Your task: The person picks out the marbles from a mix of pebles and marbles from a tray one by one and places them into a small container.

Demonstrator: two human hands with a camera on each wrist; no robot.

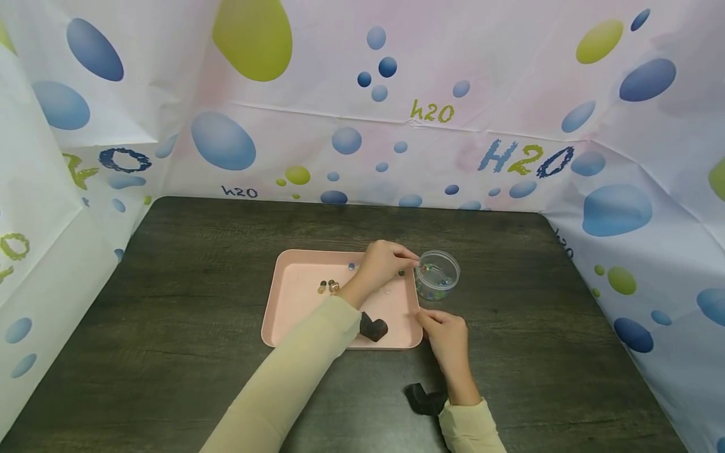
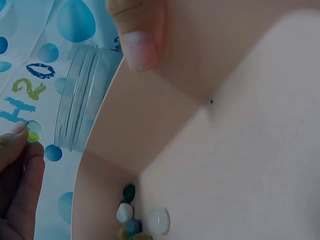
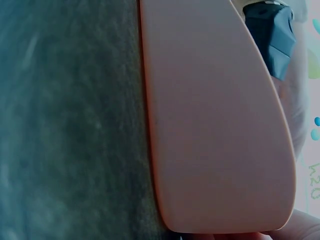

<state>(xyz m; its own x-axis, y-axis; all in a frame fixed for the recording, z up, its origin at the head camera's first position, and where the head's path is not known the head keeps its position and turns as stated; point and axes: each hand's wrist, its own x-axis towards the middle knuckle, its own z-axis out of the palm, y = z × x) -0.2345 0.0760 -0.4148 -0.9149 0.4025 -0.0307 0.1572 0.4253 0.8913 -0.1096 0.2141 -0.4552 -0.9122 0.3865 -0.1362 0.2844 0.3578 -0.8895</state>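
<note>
My left hand (image 1: 382, 261) reaches over the pink tray (image 1: 297, 321) to the rim of a round clear jar (image 1: 455, 272). Between thumb and fingertip it pinches a clear glass marble (image 2: 33, 134) with yellow-green inside, close beside the jar in the left wrist view. At the tray's near right corner, my right hand (image 1: 449, 333) grips the rim, its thumb (image 2: 141, 50) over the edge. Colored glass marbles lie in the bottom of the jar. Inside the tray are several small stones and beads, including a dark green one (image 2: 129, 193) and a flat white one (image 2: 159, 221).
The dark wood table (image 1: 187, 277) carries the tray and the jar, which stands right against the tray's right side. Black wrist mounts sit on both wrists, one (image 1: 374, 327) over the tray. A white sheet with blue and green spots (image 1: 345, 141) hangs behind and at the sides.
</note>
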